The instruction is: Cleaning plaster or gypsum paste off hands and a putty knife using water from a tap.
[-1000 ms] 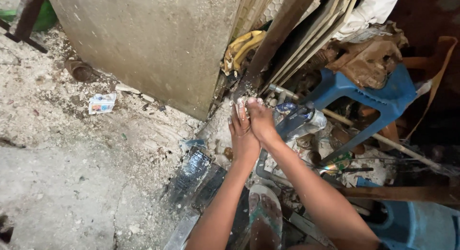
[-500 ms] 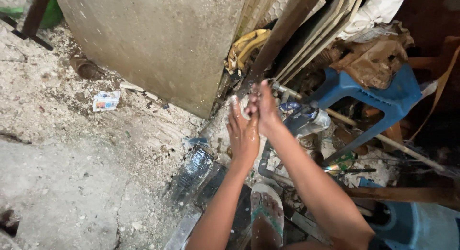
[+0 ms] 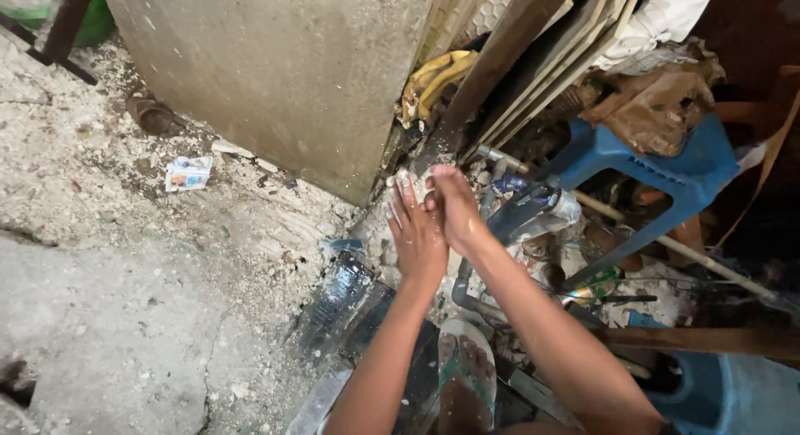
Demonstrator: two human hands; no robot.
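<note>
Two wet hands pressed flat together, out in front above the junk. Left hand (image 3: 417,235) with fingers (image 3: 402,203) straight and spread, pointing to about 12 o'clock. Right hand (image 3: 454,206) laid across it from 5 o'clock, fingers stretched too, gripping nothing. Palms touching, long lines crossing a little. Clear plastic bottle (image 3: 337,297) on the ground at 7 o'clock from the left hand, nearer that one. Blue plastic stool (image 3: 667,164) off at 3 o'clock. Foot in sandal (image 3: 467,377) at 6 o'clock.
</note>
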